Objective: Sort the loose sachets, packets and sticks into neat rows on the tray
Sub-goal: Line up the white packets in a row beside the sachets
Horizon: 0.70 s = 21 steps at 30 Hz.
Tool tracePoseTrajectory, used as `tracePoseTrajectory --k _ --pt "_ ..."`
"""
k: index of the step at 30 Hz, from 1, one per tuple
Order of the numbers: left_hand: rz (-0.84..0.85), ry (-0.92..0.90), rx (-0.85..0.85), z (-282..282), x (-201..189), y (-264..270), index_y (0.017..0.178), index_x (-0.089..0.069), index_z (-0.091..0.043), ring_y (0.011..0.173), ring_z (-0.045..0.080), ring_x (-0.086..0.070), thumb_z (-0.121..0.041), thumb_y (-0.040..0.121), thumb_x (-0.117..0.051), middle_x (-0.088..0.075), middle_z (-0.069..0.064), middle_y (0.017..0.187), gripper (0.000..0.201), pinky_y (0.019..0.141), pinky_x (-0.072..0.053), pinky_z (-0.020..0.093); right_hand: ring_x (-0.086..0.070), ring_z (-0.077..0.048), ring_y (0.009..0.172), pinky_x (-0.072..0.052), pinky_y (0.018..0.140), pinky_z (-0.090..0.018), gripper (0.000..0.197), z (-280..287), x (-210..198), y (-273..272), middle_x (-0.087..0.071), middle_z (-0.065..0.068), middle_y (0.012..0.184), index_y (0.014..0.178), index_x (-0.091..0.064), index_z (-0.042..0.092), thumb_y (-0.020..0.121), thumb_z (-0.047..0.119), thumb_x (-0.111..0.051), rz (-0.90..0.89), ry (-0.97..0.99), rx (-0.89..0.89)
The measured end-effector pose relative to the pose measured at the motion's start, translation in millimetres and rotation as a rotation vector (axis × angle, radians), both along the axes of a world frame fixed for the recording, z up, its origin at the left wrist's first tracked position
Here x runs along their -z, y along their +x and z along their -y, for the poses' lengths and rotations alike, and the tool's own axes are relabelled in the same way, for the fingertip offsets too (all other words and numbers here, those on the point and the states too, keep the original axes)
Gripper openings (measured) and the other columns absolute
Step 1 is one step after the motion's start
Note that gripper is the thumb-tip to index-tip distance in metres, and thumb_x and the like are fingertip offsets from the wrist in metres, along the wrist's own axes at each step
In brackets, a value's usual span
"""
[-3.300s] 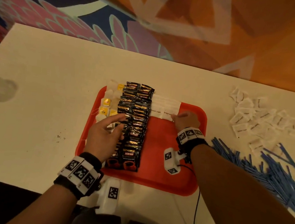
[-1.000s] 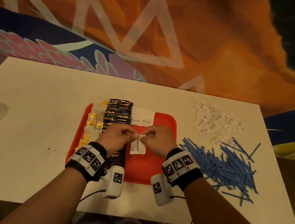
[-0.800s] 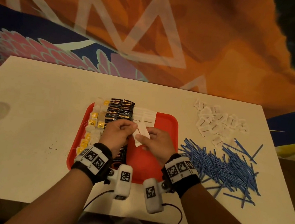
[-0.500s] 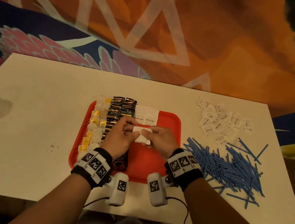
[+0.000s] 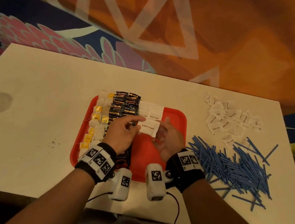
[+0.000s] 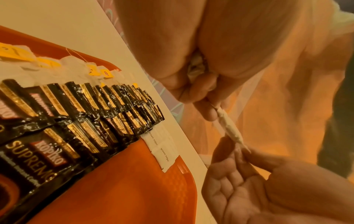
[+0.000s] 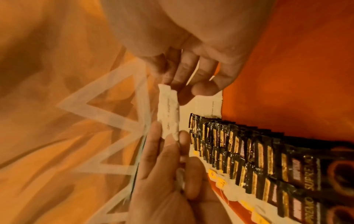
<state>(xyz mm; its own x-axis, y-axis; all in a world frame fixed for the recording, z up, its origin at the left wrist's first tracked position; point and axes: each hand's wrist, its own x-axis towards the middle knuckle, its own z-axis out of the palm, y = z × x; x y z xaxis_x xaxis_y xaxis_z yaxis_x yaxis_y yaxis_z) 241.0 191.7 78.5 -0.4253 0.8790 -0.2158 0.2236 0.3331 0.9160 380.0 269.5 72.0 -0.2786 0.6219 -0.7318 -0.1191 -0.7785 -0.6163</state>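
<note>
Paper sugar sachet (image 5: 148, 129), held above the red tray (image 5: 179, 119) just short of the sugar row (image 5: 150, 110): left hand (image 5: 122, 133) pinches one short edge, right hand (image 5: 167, 141) the other. It looks feather-light and limp, its grains likely to shift, so gripping the flat sealed ends seems best. More sachets (image 5: 232, 119) and blue sticks (image 5: 232, 164) lie loose on the counter (image 5: 32, 117).

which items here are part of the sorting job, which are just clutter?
Job:
- tray
- held sugar sachet, pinched between left hand and right hand
- sugar row, coffee packets, tea bags on tray
- loose sachets and blue sticks on the table

Clutter:
- crumbs
</note>
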Motion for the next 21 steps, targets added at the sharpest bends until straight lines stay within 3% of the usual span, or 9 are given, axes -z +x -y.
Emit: tracePoseTrajectory --k 3,5,8,10,12,16,21 --pt "0.009 -0.009 -0.032 -1.4 5.5 -4.5 0.1 -0.068 -0.047 0.08 0.036 -0.066 -0.007 0.093 -0.065 -0.073 0.012 0.085 0.041 0.076 -0.057 0.045 -0.064 -0.011 0.072 -0.045 0.059 -0.025 0.03 -0.5 5.6 0.5 -0.075 -0.003 0.096 0.106 -0.07 0.012 0.091 0.038 -0.066 0.067 0.074 -0.161" --pt "0.013 -0.017 -0.035 -1.8 9.5 -8.4 0.103 -0.068 -0.044 0.078 0.034 -0.065 -0.008 0.094 -0.064 -0.072 0.01 0.082 0.038 0.074 -0.057 0.039 -0.064 -0.009 0.067 -0.047 0.057 -0.023 0.025 -0.9 15.5 -1.6 -0.073 -0.006 0.091 0.102 -0.072 0.007 0.085 0.026 -0.075 0.163 0.191 -0.263" --pt "0.006 -0.044 -0.042 -2.7 16.0 -14.9 0.109 -0.069 -0.037 0.071 0.022 -0.066 -0.006 0.094 -0.063 -0.073 0.007 0.085 0.034 0.067 -0.055 0.029 -0.066 -0.009 0.068 -0.052 0.06 -0.023 0.018 -9.9 31.8 -5.4 -0.075 -0.004 0.084 0.095 -0.075 0.01 0.083 0.025 -0.077 0.313 0.35 -0.349" --pt "0.03 -0.06 -0.084 -1.8 20.7 -22.8 0.109 -0.07 -0.03 0.071 0.008 -0.07 -0.004 0.095 -0.061 -0.073 -0.003 0.1 0.031 0.07 -0.053 0.016 -0.069 -0.009 0.076 -0.057 0.072 -0.027 0.027 -22.3 49.7 -8.8 -0.075 0.001 0.081 0.102 -0.074 0.012 0.084 0.031 -0.076 0.444 0.395 -0.381" --pt "0.058 -0.08 -0.133 1.8 22.7 -31.8 0.11 -0.07 -0.027 0.069 0.004 -0.071 -0.005 0.096 -0.059 -0.071 -0.01 0.107 0.027 0.069 -0.051 0.01 -0.069 -0.012 0.087 -0.056 0.087 -0.034 0.036 -36.0 66.9 -13.4 -0.076 0.0 0.087 0.112 -0.07 0.012 0.084 0.035 -0.075 0.582 0.424 -0.407" --pt "0.079 -0.096 -0.199 14.7 27.0 -49.9 0.106 -0.07 -0.03 0.066 0.008 -0.07 -0.008 0.097 -0.06 -0.07 -0.012 0.106 0.026 0.069 -0.053 0.017 -0.065 -0.019 0.103 -0.052 0.096 -0.035 0.042 -56.1 90.2 -29.1 -0.071 -0.005 0.115 0.122 -0.067 0.014 0.087 0.037 -0.071 0.723 0.443 -0.501" --pt "0.154 -0.114 -0.327 31.0 33.6 -68.9 0.099 -0.074 -0.028 0.061 0.009 -0.066 -0.007 0.095 -0.063 -0.071 -0.011 0.102 0.025 0.058 -0.052 0.02 -0.062 -0.017 0.112 -0.048 0.094 -0.027 0.038 -63.3 104.9 -49.7 -0.068 -0.002 0.12 0.119 -0.068 0.012 0.087 0.033 -0.072 0.787 0.442 -0.518"
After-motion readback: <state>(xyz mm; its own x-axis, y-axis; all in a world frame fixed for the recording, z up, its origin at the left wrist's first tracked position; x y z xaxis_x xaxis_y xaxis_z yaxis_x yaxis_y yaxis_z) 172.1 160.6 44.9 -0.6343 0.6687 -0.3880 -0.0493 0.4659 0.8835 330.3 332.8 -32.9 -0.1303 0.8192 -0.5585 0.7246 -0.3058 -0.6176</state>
